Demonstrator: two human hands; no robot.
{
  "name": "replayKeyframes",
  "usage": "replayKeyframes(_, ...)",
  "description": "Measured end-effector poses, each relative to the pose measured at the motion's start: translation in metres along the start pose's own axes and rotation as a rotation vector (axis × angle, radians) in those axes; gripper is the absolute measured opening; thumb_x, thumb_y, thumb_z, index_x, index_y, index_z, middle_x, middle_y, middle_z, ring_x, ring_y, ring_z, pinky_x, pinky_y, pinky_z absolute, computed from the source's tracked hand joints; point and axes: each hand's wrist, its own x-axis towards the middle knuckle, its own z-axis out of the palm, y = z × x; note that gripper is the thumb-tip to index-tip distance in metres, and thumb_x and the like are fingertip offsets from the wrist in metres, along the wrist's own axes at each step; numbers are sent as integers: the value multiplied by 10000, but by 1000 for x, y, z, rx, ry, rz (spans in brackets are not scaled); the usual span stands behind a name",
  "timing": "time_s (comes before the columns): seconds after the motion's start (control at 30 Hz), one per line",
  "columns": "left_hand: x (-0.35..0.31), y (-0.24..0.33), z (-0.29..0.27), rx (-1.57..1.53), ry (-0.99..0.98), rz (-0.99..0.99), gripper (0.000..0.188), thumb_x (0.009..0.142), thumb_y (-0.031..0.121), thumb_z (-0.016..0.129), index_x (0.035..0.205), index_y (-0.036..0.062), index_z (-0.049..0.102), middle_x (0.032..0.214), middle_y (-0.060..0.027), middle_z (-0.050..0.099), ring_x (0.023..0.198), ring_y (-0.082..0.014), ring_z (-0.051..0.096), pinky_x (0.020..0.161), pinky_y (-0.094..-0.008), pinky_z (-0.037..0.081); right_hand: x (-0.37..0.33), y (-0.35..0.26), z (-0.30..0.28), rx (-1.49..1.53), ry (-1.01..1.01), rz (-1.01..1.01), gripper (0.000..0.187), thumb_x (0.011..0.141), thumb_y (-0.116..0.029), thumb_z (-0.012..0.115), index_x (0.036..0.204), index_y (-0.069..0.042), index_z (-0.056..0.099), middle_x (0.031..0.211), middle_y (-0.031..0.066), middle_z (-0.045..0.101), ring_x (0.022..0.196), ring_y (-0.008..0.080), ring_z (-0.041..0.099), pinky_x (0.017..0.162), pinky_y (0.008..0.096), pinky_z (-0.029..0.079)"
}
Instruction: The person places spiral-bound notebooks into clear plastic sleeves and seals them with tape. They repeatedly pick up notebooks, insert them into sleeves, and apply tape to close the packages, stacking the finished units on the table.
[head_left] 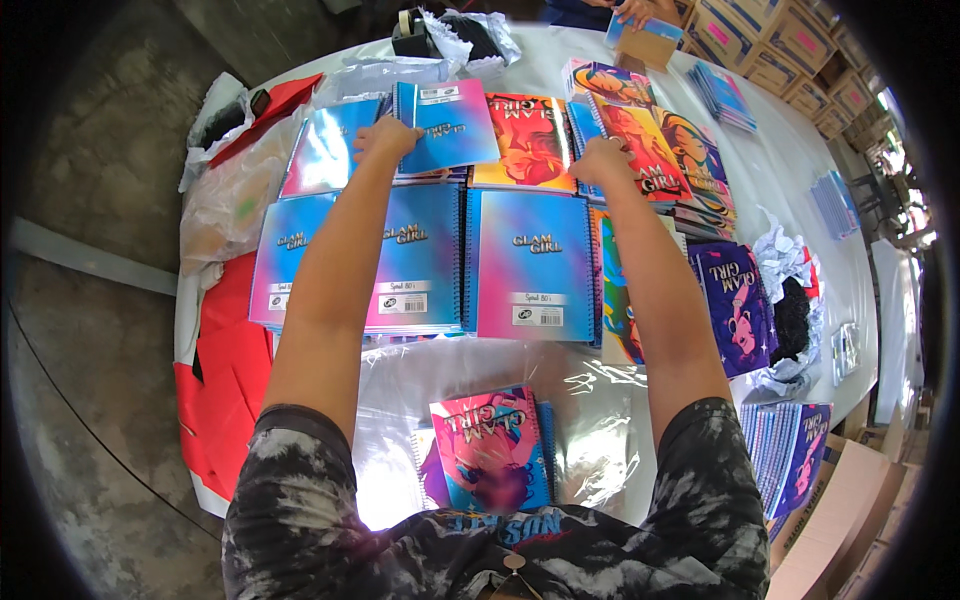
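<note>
At the far side of the table, my left hand (388, 138) grips the spiral edge of a blue-and-pink spiral notebook (455, 135), which sits tilted over the back row. My right hand (604, 162) is closed at the spiral edge of an orange-and-yellow illustrated notebook (650, 140); its fingertips are partly hidden. Between the hands lies a red-and-orange notebook (525, 140). Nearer me, a front row of stacks shows blue-and-pink backs, among them one notebook (530, 265) in the middle. A green illustrated notebook (622, 285) lies partly under my right forearm.
Purple notebooks (735, 310) lie at the right, with another stack (790, 455) lower down. A pink illustrated notebook (490, 440) tops a pile near my body. Red sheets (235, 390) cover the left edge. Cardboard boxes (775, 50) and another person's hand (632, 12) appear at the back right.
</note>
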Motion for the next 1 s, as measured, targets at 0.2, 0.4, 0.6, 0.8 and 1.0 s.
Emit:
replayKeyframes(0.2, -31, -2, -19, -66, 477, 446, 428, 736, 317, 704, 1083, 85, 609, 1215, -226, 462, 1117, -389, 456, 919, -454, 391, 28, 45, -27, 399, 557, -303, 268, 682, -159, 572, 893, -22, 666, 843, 233, 645, 827, 384, 628, 775, 422, 499)
replayKeyframes(0.4, -149, -66, -106, -854, 623, 909, 250, 773, 264, 721, 819, 27, 654, 700, -13, 606, 618, -113, 528, 600, -268, 418, -83, 113, -87, 1713, 450, -528, 398, 731, -25, 615, 1122, 42, 587, 1044, 71, 620, 865, 144, 585, 766, 267, 481)
replayKeyframes(0.6, -348, -190, -112, -1375, 120, 502, 321, 876, 126, 582, 1154, -18, 512, 1050, -77, 590, 895, -151, 583, 777, -288, 473, -255, 177, -77, 1599, 98, -319, 442, 824, -43, 603, 1237, 46, 473, 1079, 77, 601, 937, 174, 596, 825, 301, 484)
replayKeyframes(0.8, -441, -335, 96, -456, 37, 361, 243, 904, 228, 569, 982, -2, 561, 883, -42, 581, 821, -128, 514, 775, -271, 416, -377, 179, -16, 1926, -119, -529, 431, 856, -57, 553, 1271, 3, 453, 1111, 97, 597, 947, 167, 604, 856, 292, 477)
replayKeyframes(1.0, -467, -280, -43, -833, 307, 434, 175, 945, 201, 506, 933, 30, 540, 786, 18, 492, 693, -72, 407, 627, -225, 362, -407, 169, 99, 1599, -699, -203, 340, 813, -133, 636, 1129, -14, 593, 1125, 118, 595, 969, 187, 591, 853, 305, 463)
